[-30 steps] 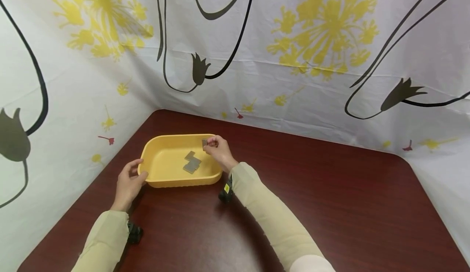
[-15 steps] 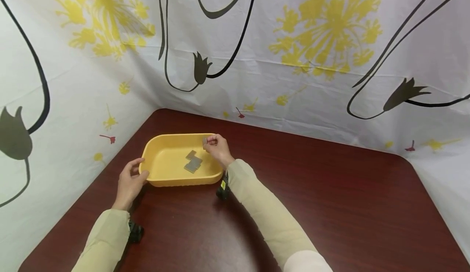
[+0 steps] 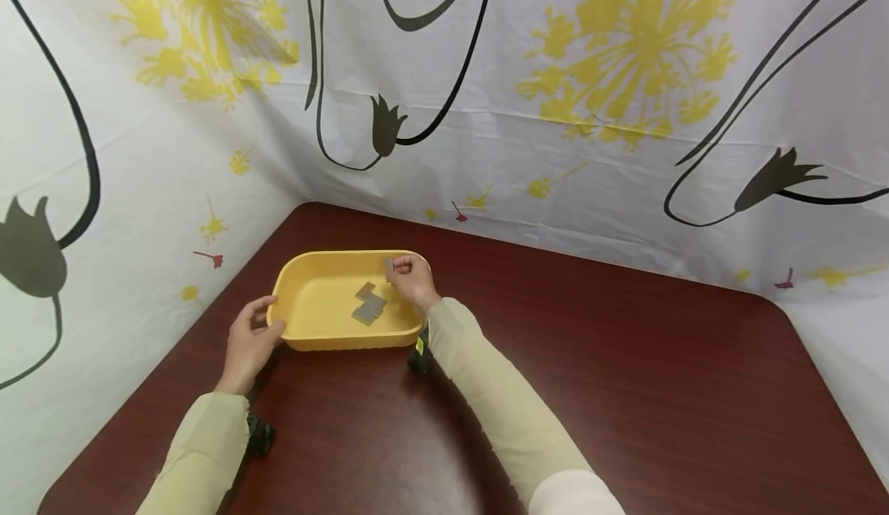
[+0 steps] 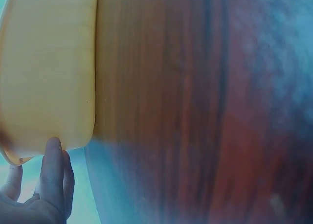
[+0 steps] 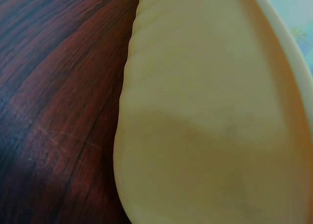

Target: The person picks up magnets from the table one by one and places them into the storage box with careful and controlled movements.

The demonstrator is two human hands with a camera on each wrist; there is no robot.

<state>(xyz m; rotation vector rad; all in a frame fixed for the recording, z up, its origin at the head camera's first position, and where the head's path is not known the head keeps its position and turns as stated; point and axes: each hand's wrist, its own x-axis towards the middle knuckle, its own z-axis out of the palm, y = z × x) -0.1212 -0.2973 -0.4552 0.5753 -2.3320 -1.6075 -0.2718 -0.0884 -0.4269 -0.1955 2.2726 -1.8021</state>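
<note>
A yellow plastic tub (image 3: 299,268) stands on the dark table in the head view, with several small flat grey square pieces (image 3: 370,308) lying together on its floor. My right hand (image 3: 415,282) reaches over the tub's right end and pinches another grey square piece (image 3: 389,268) upright, near the far wall. At the left end, my left hand (image 3: 251,341) grips the tub's rim, thumb at the near corner and fingers further back. From the left wrist, fingers (image 4: 51,175) touch the tub's outer wall (image 4: 49,72). The right wrist view holds only the tub's ribbed side (image 5: 195,87) and the table; the right hand is out of it.
The reddish-brown wooden table (image 3: 590,368) stretches far to the right of the tub. A white curtain (image 3: 472,152) with yellow and dark plant prints hangs along the table's back and left edges. Dark wrist cameras sit under both sleeves.
The head view has shifted slightly. Both hands keep nearly the same pose, the left at the tub's rim and the right with the grey square piece.
</note>
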